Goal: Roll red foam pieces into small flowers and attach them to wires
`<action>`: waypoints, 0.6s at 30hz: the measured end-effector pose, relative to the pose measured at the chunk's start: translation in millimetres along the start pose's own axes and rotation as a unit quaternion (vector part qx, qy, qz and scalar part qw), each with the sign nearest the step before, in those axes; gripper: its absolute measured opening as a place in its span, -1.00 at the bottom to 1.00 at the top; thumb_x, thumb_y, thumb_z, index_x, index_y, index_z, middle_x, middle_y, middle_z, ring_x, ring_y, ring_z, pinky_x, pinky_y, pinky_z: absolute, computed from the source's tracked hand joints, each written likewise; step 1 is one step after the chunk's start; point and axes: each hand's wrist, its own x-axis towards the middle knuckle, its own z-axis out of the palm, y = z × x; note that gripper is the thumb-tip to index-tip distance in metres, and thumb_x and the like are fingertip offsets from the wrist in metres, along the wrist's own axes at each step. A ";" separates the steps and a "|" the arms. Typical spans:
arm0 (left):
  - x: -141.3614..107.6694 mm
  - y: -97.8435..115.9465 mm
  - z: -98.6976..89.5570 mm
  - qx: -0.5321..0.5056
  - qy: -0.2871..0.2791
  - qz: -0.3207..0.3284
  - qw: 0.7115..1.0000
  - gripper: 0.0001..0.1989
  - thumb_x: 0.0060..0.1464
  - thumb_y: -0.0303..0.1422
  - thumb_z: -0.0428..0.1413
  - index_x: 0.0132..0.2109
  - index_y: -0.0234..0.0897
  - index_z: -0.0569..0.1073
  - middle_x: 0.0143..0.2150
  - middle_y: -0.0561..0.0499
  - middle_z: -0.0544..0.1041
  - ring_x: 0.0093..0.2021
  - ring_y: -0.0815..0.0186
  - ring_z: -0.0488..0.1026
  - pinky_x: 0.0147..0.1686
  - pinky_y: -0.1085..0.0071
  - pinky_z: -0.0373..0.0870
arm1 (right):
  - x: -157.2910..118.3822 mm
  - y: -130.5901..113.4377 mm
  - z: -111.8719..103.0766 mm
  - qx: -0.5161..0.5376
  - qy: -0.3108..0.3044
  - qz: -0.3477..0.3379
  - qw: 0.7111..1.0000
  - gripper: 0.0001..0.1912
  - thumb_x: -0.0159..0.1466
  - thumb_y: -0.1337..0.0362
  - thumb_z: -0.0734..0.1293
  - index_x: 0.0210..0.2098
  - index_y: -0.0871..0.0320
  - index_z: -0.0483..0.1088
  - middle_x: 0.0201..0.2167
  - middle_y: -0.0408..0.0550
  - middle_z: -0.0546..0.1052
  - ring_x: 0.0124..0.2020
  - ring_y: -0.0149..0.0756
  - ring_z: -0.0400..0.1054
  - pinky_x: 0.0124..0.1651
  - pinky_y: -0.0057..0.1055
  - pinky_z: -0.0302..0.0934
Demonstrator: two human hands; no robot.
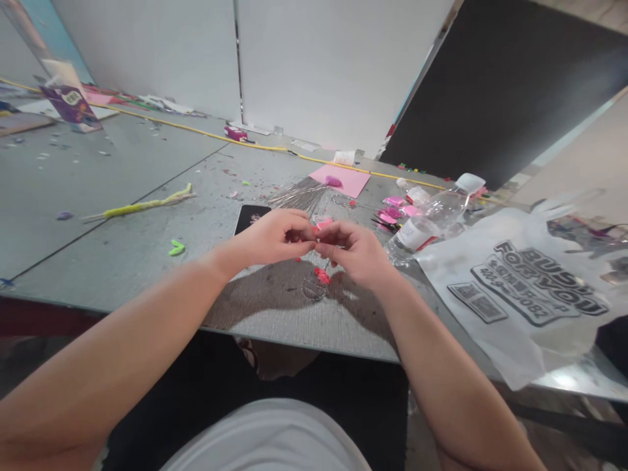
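Note:
My left hand [275, 237] and my right hand [357, 254] meet over the table near its front edge, fingertips pinched together. Between them shows a bit of a small red piece [314, 230], mostly covered by the fingers; its kind is unclear. Just below my hands, a cluster of small red pieces [322, 275] lies on the grey tabletop [275, 307]. Behind my left hand rests a black flat object [250, 216], partly hidden. A bundle of thin wire stems [299, 195] lies beyond my hands, with a pink lump [333, 181] at its far end.
At the right stand a clear plastic bottle [432, 219] and a white printed plastic bag [520, 288]. Pink packets [392, 209] lie beside the bottle. Yellow-green fuzzy stems [147, 204] and a green piece [176, 248] are at the left. A yellow cord [196, 131] crosses the back.

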 end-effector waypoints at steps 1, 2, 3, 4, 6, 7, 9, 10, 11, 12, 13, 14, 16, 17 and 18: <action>0.5 0.9 0.0 -0.011 0.007 -0.009 1.000 -0.85 0.21 -0.35 0.19 -0.32 -0.30 0.56 -0.35 0.04 0.43 -0.38 0.41 0.38 -0.36 0.43 0.25 | 0.1 -0.6 0.0 0.021 0.002 0.002 1.000 -0.67 0.15 0.09 0.59 -0.24 0.16 0.55 -0.40 -0.14 0.58 -0.45 -0.42 0.39 -0.42 -0.43 0.30; 1.0 1.7 0.0 -0.022 0.015 -0.014 1.000 -0.84 0.21 -0.33 0.20 -0.32 -0.30 0.56 -0.36 0.05 0.42 -0.39 0.41 0.37 -0.36 0.43 0.24 | 0.1 -1.3 -0.1 0.040 0.004 0.002 0.999 -0.65 0.13 0.08 0.61 -0.24 0.16 0.54 -0.42 -0.15 0.57 -0.46 -0.43 0.38 -0.43 -0.43 0.29; 1.6 2.3 0.1 -0.032 0.020 -0.018 0.999 -0.83 0.21 -0.32 0.21 -0.32 -0.30 0.56 -0.37 0.06 0.42 -0.39 0.41 0.37 -0.37 0.43 0.23 | 0.1 -2.2 -0.2 0.056 0.005 0.002 0.998 -0.64 0.11 0.07 0.62 -0.25 0.16 0.55 -0.43 -0.16 0.56 -0.47 -0.44 0.38 -0.44 -0.44 0.28; 2.2 2.7 0.2 -0.037 0.023 -0.021 0.999 -0.83 0.21 -0.31 0.21 -0.33 -0.30 0.56 -0.38 0.06 0.42 -0.39 0.41 0.37 -0.37 0.43 0.23 | 0.2 -3.2 -0.4 0.069 0.005 0.003 0.998 -0.62 0.09 0.07 0.64 -0.26 0.16 0.55 -0.44 -0.17 0.56 -0.48 -0.45 0.37 -0.45 -0.45 0.28; 3.2 2.3 0.0 -0.033 0.022 -0.026 0.999 -0.81 0.21 -0.29 0.21 -0.32 -0.30 0.57 -0.39 0.06 0.43 -0.38 0.40 0.37 -0.37 0.43 0.23 | 0.7 -4.9 -0.7 0.098 0.003 0.003 0.995 -0.59 0.03 0.06 0.67 -0.29 0.15 0.55 -0.46 -0.18 0.56 -0.49 -0.46 0.37 -0.47 -0.46 0.27; 3.5 1.5 -0.5 -0.025 0.017 -0.028 0.999 -0.81 0.21 -0.28 0.21 -0.31 -0.30 0.58 -0.39 0.05 0.44 -0.38 0.39 0.37 -0.36 0.43 0.23 | 1.0 -5.6 -0.7 0.116 -0.001 0.002 0.993 -0.58 -0.01 0.06 0.69 -0.32 0.14 0.56 -0.46 -0.18 0.56 -0.50 -0.46 0.36 -0.48 -0.47 0.26; 3.7 -1.3 -2.3 -0.003 0.005 -0.032 0.999 -0.81 0.23 -0.27 0.19 -0.29 -0.29 0.59 -0.38 0.04 0.46 -0.38 0.38 0.39 -0.35 0.42 0.25 | 1.8 -6.5 -0.6 0.155 -0.009 -0.006 0.988 -0.55 -0.10 0.06 0.72 -0.37 0.13 0.56 -0.48 -0.20 0.55 -0.52 -0.48 0.34 -0.50 -0.48 0.24; 3.5 -3.4 -3.6 0.011 -0.003 -0.029 1.000 -0.81 0.22 -0.28 0.19 -0.27 -0.29 0.60 -0.37 0.04 0.47 -0.37 0.38 0.39 -0.34 0.42 0.26 | 2.1 -6.6 -0.6 0.171 -0.013 -0.013 0.985 -0.53 -0.13 0.05 0.73 -0.39 0.13 0.56 -0.49 -0.20 0.55 -0.52 -0.48 0.34 -0.50 -0.48 0.24; 3.1 -5.7 -5.3 0.025 -0.013 -0.025 0.999 -0.83 0.22 -0.29 0.19 -0.26 -0.29 0.61 -0.36 0.03 0.48 -0.37 0.38 0.40 -0.33 0.42 0.27 | 2.2 -6.6 -0.7 0.182 -0.017 -0.022 0.983 -0.52 -0.14 0.03 0.74 -0.40 0.12 0.55 -0.51 -0.21 0.54 -0.53 -0.48 0.34 -0.50 -0.48 0.24; 2.6 -8.2 -7.1 0.041 -0.027 -0.023 0.999 -0.85 0.20 -0.31 0.19 -0.24 -0.28 0.62 -0.35 0.03 0.50 -0.37 0.37 0.41 -0.32 0.42 0.28 | 2.1 -6.6 -0.9 0.187 -0.019 -0.032 0.982 -0.51 -0.16 0.01 0.74 -0.41 0.12 0.55 -0.52 -0.21 0.54 -0.53 -0.47 0.34 -0.49 -0.47 0.25; 2.0 -10.7 -9.0 0.058 -0.042 -0.025 0.997 -0.86 0.18 -0.33 0.19 -0.24 -0.28 0.62 -0.34 0.02 0.52 -0.37 0.37 0.41 -0.32 0.42 0.29 | 1.9 -6.4 -1.2 0.189 -0.020 -0.040 0.981 -0.50 -0.17 -0.02 0.73 -0.42 0.11 0.54 -0.54 -0.22 0.53 -0.53 -0.47 0.34 -0.49 -0.47 0.25; 1.4 -13.1 -10.9 0.073 -0.057 -0.033 0.995 -0.86 0.16 -0.34 0.19 -0.23 -0.28 0.63 -0.33 0.01 0.53 -0.37 0.37 0.42 -0.32 0.42 0.29 | 1.7 -6.3 -1.7 0.188 -0.020 -0.046 0.981 -0.48 -0.18 -0.04 0.73 -0.43 0.10 0.53 -0.55 -0.23 0.53 -0.53 -0.46 0.34 -0.49 -0.46 0.25; 0.0 -16.9 -14.2 0.092 -0.086 -0.066 0.990 -0.86 0.12 -0.34 0.20 -0.22 -0.27 0.64 -0.31 0.00 0.55 -0.37 0.36 0.43 -0.33 0.42 0.30 | 0.9 -6.2 -2.7 0.186 -0.018 -0.053 0.981 -0.47 -0.19 -0.08 0.73 -0.44 0.09 0.52 -0.56 -0.24 0.52 -0.55 -0.46 0.33 -0.49 -0.46 0.24; -0.7 -18.2 -15.6 0.095 -0.100 -0.084 0.987 -0.86 0.10 -0.35 0.21 -0.22 -0.26 0.65 -0.30 0.00 0.56 -0.36 0.35 0.44 -0.33 0.41 0.30 | 0.6 -6.3 -3.2 0.188 -0.017 -0.055 0.981 -0.46 -0.20 -0.08 0.73 -0.44 0.09 0.52 -0.57 -0.24 0.51 -0.55 -0.46 0.33 -0.50 -0.46 0.24; -1.3 -19.0 -16.6 0.095 -0.114 -0.099 0.984 -0.85 0.08 -0.35 0.22 -0.22 -0.24 0.66 -0.28 0.00 0.57 -0.34 0.33 0.45 -0.32 0.41 0.31 | 0.2 -6.6 -3.6 0.189 -0.017 -0.056 0.980 -0.47 -0.20 -0.08 0.73 -0.45 0.09 0.52 -0.58 -0.25 0.51 -0.55 -0.46 0.32 -0.50 -0.46 0.24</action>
